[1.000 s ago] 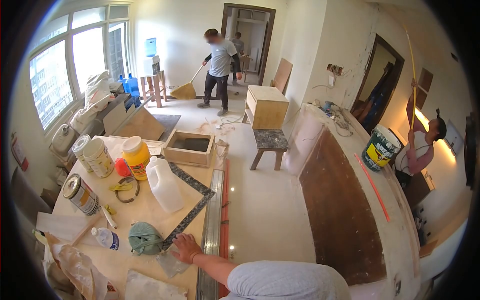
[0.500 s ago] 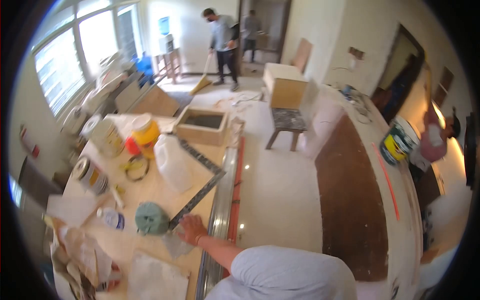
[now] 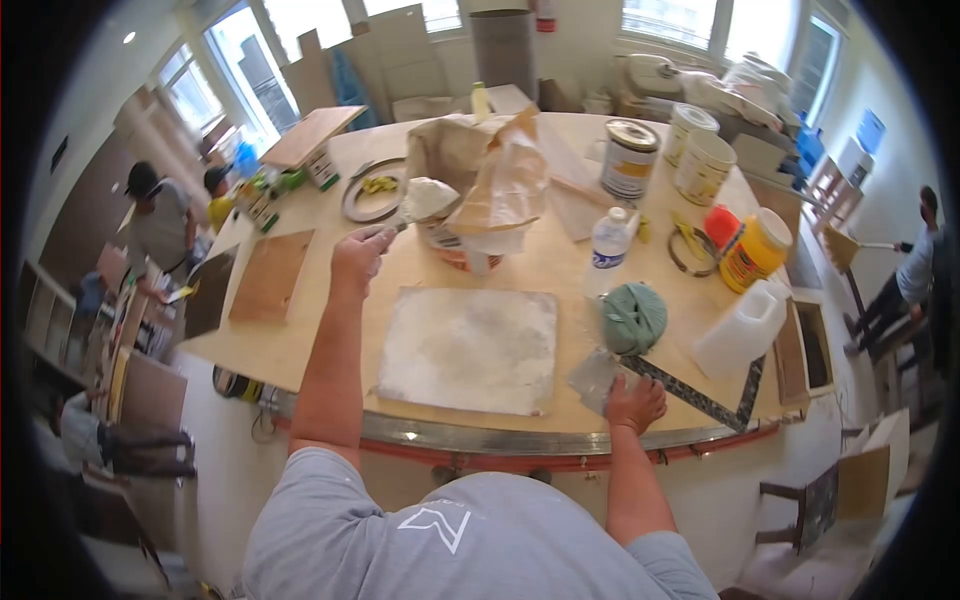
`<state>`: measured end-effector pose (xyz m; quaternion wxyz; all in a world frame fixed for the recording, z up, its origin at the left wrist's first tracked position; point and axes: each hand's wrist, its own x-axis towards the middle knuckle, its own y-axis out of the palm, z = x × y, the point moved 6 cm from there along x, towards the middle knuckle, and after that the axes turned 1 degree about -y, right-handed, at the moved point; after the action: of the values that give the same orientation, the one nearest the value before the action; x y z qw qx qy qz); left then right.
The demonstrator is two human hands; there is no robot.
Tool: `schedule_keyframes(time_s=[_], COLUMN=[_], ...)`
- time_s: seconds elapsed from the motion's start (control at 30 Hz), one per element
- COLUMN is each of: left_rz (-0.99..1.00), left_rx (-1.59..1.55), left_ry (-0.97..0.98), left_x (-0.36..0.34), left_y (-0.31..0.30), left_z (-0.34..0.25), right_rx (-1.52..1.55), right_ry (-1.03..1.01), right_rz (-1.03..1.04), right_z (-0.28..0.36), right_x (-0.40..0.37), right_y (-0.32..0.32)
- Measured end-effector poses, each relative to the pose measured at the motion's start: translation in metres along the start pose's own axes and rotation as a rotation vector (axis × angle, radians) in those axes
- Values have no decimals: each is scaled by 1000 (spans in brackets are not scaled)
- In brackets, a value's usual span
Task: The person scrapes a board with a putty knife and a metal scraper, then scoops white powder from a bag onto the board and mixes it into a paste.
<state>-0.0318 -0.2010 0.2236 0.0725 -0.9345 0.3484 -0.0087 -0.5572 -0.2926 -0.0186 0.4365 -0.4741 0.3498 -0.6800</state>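
My left hand is closed around the handle of a putty knife, whose blade is mostly hidden under a lump of white powder or putty. It is raised beside an open brown paper bag standing in a bucket. My right hand, fingers curled, grips the edge of a clear plastic bag lying on the table. Just beyond that sits a green ball of twine or cloth. Between my arms lies a whitish, dusty square board. A dark speckled L-shaped strip is right of my right hand.
On the wooden table stand a water bottle, a paint can, a yellow jar and a white jug. A metal rail edges the table's front. People stand at left and right; one sweeps.
My view has swung left to face the table squarely. My left hand with the loaded putty knife has come into sight. My right hand stays by the plastic, its fingers more curled.
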Motion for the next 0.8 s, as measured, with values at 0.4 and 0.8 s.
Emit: schedule_keyframes(time_s=[0.4,0.8], left_rz=[20,194], left_rx=[117,914], left_ry=[-214,98], left_x=[-123,-127], left_y=[-44,8], left_z=[105,140], right_rx=[-54,-12], right_ry=[-27,-25], right_rz=[9,-3], right_z=[-5,-6], right_x=[-5,-7], right_y=[5,4])
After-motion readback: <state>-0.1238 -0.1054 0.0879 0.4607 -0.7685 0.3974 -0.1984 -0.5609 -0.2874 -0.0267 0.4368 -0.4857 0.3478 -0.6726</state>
